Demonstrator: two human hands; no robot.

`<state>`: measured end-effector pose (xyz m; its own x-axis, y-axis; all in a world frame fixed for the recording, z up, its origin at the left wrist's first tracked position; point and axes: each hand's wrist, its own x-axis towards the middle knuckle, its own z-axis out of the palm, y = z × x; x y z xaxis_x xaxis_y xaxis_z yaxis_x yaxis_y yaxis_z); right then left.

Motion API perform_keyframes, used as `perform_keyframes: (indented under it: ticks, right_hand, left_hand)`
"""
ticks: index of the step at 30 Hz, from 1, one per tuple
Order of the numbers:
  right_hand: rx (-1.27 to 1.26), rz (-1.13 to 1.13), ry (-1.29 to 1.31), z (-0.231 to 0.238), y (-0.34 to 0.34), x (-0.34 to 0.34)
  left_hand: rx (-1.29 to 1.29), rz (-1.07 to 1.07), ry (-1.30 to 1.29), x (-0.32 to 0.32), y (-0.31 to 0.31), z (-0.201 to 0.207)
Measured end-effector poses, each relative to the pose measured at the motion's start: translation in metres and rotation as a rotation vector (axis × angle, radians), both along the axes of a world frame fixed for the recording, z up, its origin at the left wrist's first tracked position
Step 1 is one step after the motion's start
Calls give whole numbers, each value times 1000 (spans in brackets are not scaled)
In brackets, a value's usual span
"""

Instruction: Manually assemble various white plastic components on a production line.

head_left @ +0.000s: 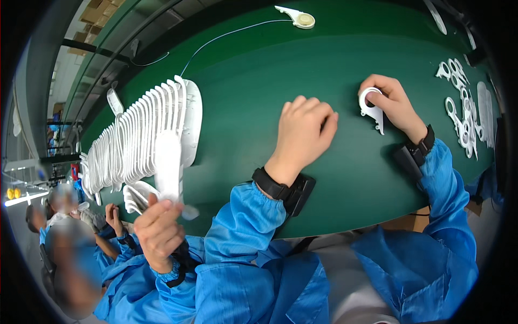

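Note:
My right hand grips a white plastic ring-shaped part with a tapered tail, thumb and fingers closed around its ring. The part is tilted, its tail pointing down toward the table. To its left, my left hand is over the green table with its fingers curled in and its back toward me. Whatever those fingers might hold is hidden. Several similar white ring parts lie in a loose group on the far right.
On the left, a co-worker's hand holds a white elongated shell. Behind it stands a long row of white curved shells. A white part with a round cream face lies at the back, a thin cable running from it. Clear strips lie far right.

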<state>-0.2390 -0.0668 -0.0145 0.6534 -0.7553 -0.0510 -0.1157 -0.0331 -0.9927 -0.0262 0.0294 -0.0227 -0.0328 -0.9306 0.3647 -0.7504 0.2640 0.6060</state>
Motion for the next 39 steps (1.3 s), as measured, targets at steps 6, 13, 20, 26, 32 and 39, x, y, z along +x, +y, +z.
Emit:
perform_keyframes:
  ticks: [6,13,20,26,32,39]
  right_hand:
    - [-71,19,-4,3,-3,-4]
    - [-40,36,58,5,2,-4]
    - [-161,76,43,2,0,2]
    - [-113,100,25,5,2,-10]
    - [-223,141,41,3,-6,7]
    - [-280,199,457,52,-12,-39]
  left_hand:
    - [-37,-201,36,-23,22,13]
    - [-219,251,-274,24,54,80]
    - [155,663,-665,83,98,66]
    - [165,566,-639,88,100,40]
    - [-14,26,-635,53,77,60]
    - [-212,-208,-494,26,2,35]
